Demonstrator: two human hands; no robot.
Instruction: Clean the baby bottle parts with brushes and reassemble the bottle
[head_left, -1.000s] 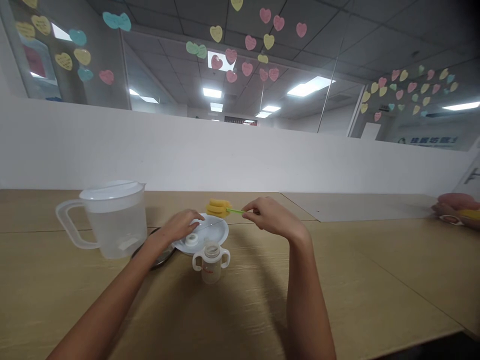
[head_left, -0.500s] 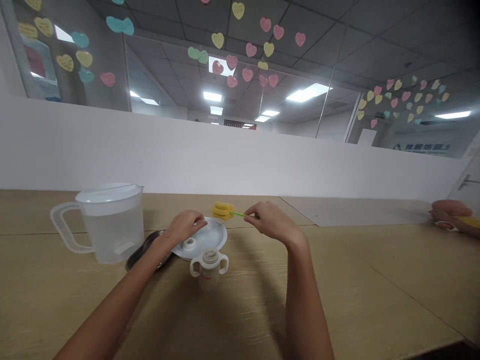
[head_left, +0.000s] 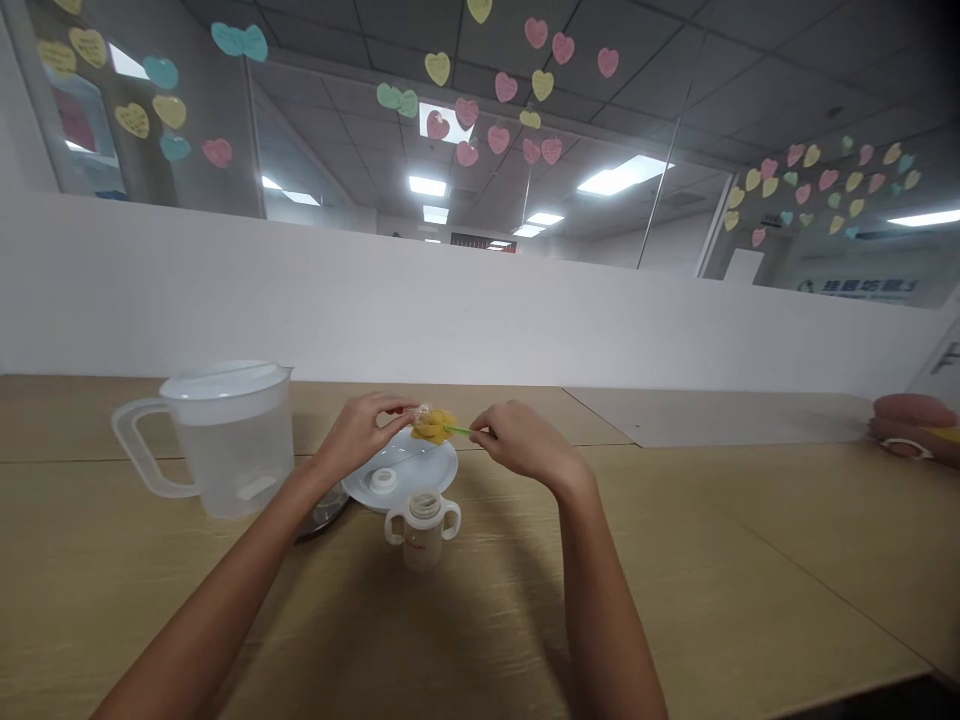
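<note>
My right hand (head_left: 519, 440) pinches the green handle of a bottle brush (head_left: 433, 428) with a yellow sponge head, which points left. In my left hand (head_left: 367, 430) a small clear piece, which looks like a bottle nipple (head_left: 421, 411), is pinched at the fingertips and touches the sponge head. Both hands are above a white plate (head_left: 442, 480). On the plate lies a white ring-shaped bottle collar (head_left: 384, 481). Just in front of it stands an uncapped baby bottle (head_left: 422, 540) with two white handles.
A clear pitcher (head_left: 240, 440) with a white lid stands at the left. Partly behind my left forearm is a shiny metal dish (head_left: 328, 512). A pinkish rounded object (head_left: 911, 410) sits at the far right edge. A white wall (head_left: 465, 320) runs along the table's back.
My left hand has lifted from the plate with the clear nipple. My right hand has moved left, so the sponge head now meets the nipple. The view has shifted slightly.
</note>
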